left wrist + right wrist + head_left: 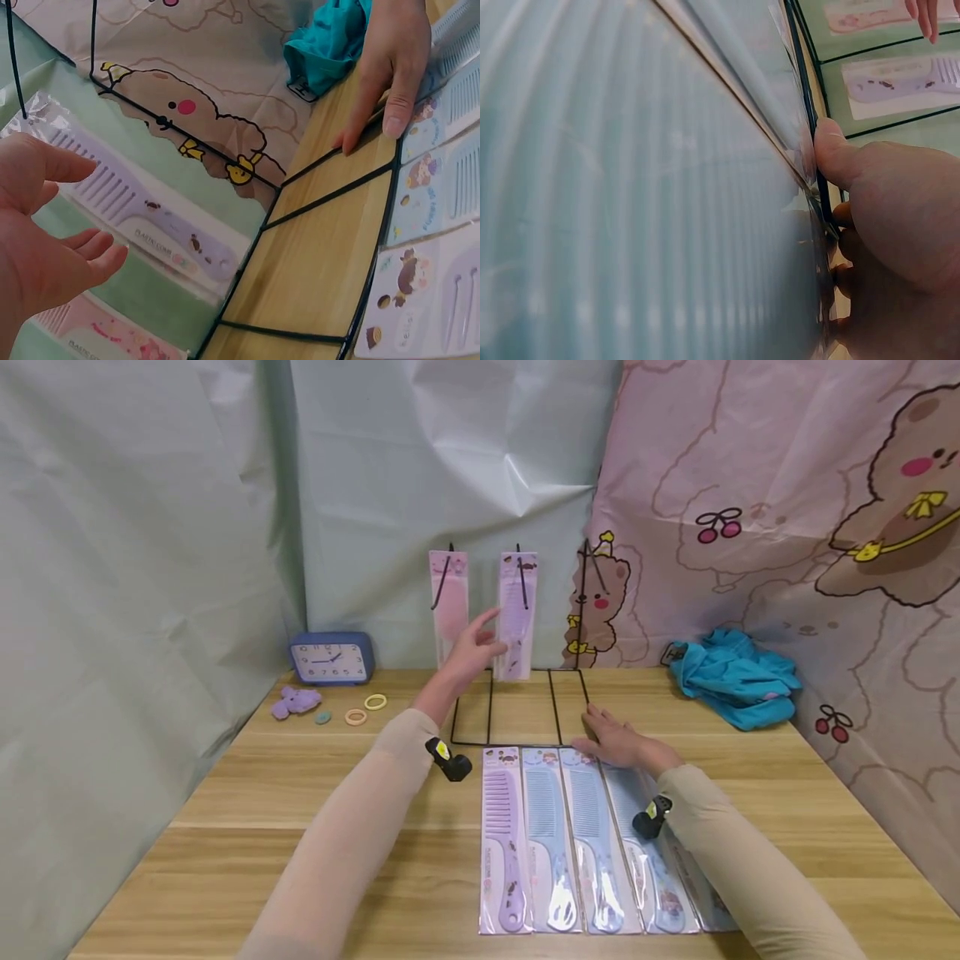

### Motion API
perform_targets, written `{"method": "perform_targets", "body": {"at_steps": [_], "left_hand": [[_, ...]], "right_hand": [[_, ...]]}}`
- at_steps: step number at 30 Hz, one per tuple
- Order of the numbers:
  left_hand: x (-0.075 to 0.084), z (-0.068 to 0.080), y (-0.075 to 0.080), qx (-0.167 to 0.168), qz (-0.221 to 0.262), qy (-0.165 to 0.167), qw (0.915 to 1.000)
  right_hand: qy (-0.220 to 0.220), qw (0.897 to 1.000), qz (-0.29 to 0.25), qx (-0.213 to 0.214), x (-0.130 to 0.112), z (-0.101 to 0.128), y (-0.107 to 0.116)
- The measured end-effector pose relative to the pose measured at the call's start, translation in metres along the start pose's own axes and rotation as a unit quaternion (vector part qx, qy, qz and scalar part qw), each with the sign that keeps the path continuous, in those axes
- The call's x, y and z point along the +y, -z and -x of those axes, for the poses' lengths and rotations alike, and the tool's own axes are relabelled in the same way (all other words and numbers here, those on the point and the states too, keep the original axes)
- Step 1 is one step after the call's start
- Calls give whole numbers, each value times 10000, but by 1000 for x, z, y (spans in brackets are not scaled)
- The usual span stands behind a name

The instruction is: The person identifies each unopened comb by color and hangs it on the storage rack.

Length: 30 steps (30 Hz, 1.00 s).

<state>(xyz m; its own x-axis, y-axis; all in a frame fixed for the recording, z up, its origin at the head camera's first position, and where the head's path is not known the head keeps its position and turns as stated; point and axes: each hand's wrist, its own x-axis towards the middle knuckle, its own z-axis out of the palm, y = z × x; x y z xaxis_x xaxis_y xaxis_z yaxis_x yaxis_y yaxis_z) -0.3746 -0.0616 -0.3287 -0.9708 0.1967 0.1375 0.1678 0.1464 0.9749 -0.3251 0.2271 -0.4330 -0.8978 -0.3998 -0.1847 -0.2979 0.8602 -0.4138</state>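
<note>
My left hand is raised beside a packaged purple comb that hangs from a hook of a black wire rack. In the left wrist view its fingers are loosely bent and hold nothing, with the comb behind them. Left of it hangs a packaged pink comb, partly hidden by that hand. My right hand rests on the front right corner of the rack's base, its fingers spread over the wire. Below the rack, a packaged purple comb and several packaged blue combs lie in a row, partly under my right forearm.
The rack's right-hand hook holds no package. A blue clock, a purple plush toy and several small rings are at the back left. A crumpled teal cloth lies at the back right. Draped sheets stand behind the wooden table.
</note>
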Motion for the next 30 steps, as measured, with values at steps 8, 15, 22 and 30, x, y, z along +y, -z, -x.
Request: {"method": "perform_targets", "body": {"at_steps": [8,15,22,30], "left_hand": [[-17,11,5,-56,-133,29,9999],[-41,35,2,-330,-1022,215,9940],[-59,67,-3,-516,-2306,529,9702],[-73,104,-13,-695,-3175,939,9411]], "right_hand": [[39,10000,-3,14,1,0,-1],[58,10000,-10,44,0,1,-1],[84,10000,-7,25,-2,2,-1],[14,10000,-38,11,-1,2,0]]}}
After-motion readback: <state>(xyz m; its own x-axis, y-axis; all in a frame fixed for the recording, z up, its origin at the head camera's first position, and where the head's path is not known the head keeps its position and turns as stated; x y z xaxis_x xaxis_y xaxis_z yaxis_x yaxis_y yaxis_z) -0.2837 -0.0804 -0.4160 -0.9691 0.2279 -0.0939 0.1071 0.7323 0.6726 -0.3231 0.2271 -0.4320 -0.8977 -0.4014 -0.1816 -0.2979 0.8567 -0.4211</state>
